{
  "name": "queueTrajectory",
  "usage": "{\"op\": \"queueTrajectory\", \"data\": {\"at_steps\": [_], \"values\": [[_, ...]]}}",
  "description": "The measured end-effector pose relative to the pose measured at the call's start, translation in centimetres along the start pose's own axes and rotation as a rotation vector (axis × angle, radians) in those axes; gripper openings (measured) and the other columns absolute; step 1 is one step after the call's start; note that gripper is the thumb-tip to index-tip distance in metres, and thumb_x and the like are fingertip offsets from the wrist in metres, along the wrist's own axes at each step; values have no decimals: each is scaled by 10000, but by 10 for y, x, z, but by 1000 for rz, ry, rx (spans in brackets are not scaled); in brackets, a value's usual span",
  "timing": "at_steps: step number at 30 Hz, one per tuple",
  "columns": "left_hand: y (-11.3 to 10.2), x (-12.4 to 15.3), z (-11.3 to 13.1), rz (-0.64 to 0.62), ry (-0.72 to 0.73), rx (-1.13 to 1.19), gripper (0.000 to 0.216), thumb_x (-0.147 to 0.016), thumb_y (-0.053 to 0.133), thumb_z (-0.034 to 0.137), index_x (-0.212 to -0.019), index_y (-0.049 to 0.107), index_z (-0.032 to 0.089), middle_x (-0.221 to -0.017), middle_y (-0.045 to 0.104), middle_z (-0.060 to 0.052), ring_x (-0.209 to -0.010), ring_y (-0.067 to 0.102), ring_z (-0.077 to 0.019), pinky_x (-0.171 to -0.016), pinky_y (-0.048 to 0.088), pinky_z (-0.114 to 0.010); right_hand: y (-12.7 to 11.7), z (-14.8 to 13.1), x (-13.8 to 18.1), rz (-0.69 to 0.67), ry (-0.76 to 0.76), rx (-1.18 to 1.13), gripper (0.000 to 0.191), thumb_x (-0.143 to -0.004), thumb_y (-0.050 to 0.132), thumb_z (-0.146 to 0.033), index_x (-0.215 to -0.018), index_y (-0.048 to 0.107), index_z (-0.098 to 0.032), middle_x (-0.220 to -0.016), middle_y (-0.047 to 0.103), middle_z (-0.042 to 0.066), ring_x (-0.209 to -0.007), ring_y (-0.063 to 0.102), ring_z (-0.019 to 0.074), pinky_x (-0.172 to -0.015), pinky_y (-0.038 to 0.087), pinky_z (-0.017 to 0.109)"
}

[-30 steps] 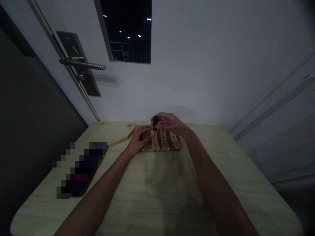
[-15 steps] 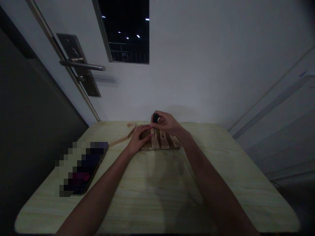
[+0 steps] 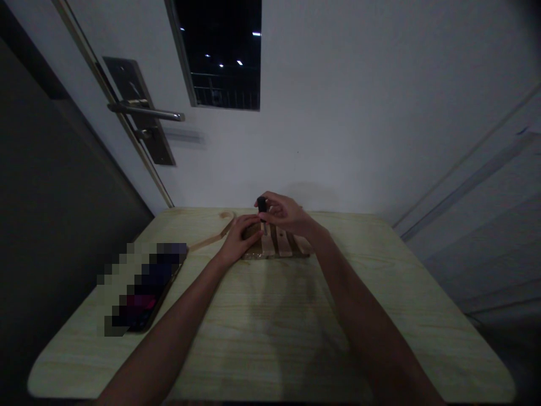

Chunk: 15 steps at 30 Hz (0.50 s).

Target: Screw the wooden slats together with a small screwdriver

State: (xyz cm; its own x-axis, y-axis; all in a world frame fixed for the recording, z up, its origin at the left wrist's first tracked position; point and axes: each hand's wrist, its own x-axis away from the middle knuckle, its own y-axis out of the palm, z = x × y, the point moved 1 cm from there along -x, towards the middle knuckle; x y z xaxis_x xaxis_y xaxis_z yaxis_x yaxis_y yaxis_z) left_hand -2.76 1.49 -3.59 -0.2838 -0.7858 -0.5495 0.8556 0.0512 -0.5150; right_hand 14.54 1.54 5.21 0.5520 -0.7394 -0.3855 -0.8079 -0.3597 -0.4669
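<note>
A brown slab [image 3: 252, 246] with several pale wooden strips across it lies near the back of the table. One pale strip [image 3: 267, 245] is under the tool, and a dark hole shows in the strip to its right. My left hand [image 3: 236, 239] holds the slab's left side, thumb and fingers spread along it. Between the fingertips of my right hand [image 3: 285, 214] is a screwdriver [image 3: 262, 204] with a black handle, nearly upright. Its shaft points down onto the pale strip; the exact contact at its tip is too dark to make out.
A phone [image 3: 158, 287], partly pixelated, lies on the table [image 3: 253, 349] at the left. Behind my left hand sits a bent pale wooden piece with a curled end [image 3: 227, 216]. A white door with a metal handle [image 3: 147, 111] rises behind the table.
The screwdriver's handle has tipped slightly to the left, and the fingers of my right hand have shifted around it. My left hand stays at the slab. The whole view has moved a little.
</note>
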Motion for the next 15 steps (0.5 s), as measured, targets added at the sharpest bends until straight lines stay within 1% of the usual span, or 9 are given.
{"op": "queueTrajectory", "data": {"at_steps": [3,6,9,12,15], "values": [[0,0,1,-4,-5,-12,318,-812,603,373,-1102,622,244,-1170,609,-62,-1120,520,-247,-1002,395,-461,-1,0,0,19,0,19,291,-731,650,-392,-864,496,-184,-765,532,-18,-621,475,81,-553,392,207],[0,0,2,-7,4,-9,324,-817,600,373,-1113,618,241,-1166,613,-61,-1116,522,-240,-1000,396,-452,-3,0,1,69,9,101,319,-696,675,-412,-790,465,-191,-695,498,-38,-596,456,82,-537,374,206],[0,0,2,0,17,3,332,-819,600,377,-1120,614,239,-1173,613,-64,-1119,522,-237,-1001,394,-448,-6,-2,2,100,25,200,312,-704,662,-412,-838,477,-200,-665,493,-49,-585,448,85,-539,357,208],[0,0,1,-6,21,5,336,-818,602,382,-1127,611,250,-1186,610,-62,-1128,520,-237,-1007,388,-451,-7,-5,3,75,27,284,272,-750,615,-387,-931,505,-215,-618,472,-66,-554,428,84,-532,331,207],[0,0,1,-7,21,2,334,-821,599,382,-1130,609,256,-1192,607,-59,-1136,518,-237,-1011,382,-456,-8,-9,4,49,37,324,220,-770,594,-360,-919,520,-215,-644,503,-56,-554,439,82,-549,340,212]]}}
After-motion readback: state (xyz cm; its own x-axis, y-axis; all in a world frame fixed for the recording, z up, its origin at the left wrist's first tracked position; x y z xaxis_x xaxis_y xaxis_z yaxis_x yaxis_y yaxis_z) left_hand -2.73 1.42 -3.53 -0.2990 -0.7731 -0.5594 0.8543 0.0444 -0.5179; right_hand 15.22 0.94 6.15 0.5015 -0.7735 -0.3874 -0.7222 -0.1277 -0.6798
